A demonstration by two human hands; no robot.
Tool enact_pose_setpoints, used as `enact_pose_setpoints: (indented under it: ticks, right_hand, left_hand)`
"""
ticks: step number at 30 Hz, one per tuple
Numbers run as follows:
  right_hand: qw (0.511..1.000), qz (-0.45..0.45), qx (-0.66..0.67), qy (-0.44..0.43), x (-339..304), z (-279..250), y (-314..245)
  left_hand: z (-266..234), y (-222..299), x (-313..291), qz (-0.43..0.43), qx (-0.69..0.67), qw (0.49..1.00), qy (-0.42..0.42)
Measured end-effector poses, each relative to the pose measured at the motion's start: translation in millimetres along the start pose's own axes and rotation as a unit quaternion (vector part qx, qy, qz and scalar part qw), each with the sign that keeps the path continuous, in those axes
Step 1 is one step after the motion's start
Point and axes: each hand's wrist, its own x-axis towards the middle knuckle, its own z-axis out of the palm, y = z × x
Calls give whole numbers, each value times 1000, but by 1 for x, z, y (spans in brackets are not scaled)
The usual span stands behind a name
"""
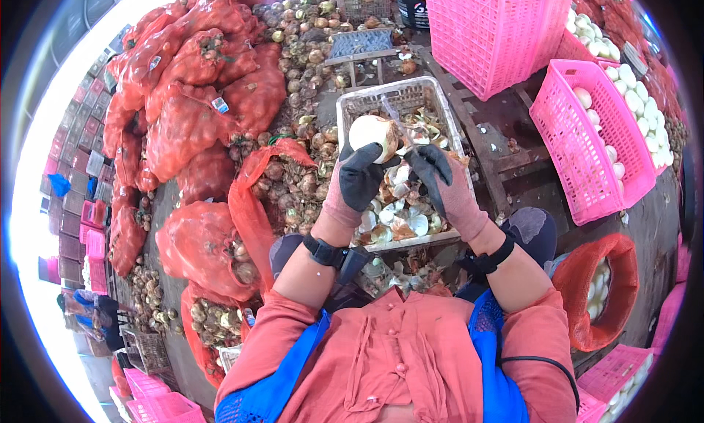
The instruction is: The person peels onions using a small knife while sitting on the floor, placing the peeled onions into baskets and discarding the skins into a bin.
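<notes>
Item: one large white onion point(369, 131), partly peeled, brown skin at its right side, held over the upper part of a pale plastic crate point(418, 240) containing onion peelings point(400, 229); clock centred on the onion. Left hand point(361, 178), 6 o'clock: dark-palmed glove, grasping the onion. Right hand point(441, 179), 4 o'clock: matching glove, fingers bent, grip cannot be told. Surroundings: unpeeled onions point(317, 56), 11 o'clock; red mesh sacks point(187, 122), 9 o'clock; stacked pink crates point(477, 38), 2 o'clock; pink crate of peeled onions point(568, 148), 3 o'clock
</notes>
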Motion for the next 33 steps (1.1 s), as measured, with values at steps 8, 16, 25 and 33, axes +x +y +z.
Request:
enact_pose_setpoints:
  ticks: [8,16,25,33]
  right_hand:
    - [949,-228,-219,15,-7,15,5]
    - [839,-339,-416,91,-12,26,-12]
    - [915,-158,-372,2,-9,4,7]
    - [992,68,98,-50,0,12,-19]
  left_hand:
    - [13,3,-3,37,78,996,22]
    - [-6,2,-2,42,51,998,7]
    - [0,5,-14,55,140,988,32]
    - [-6,-1,-10,43,127,991,-19]
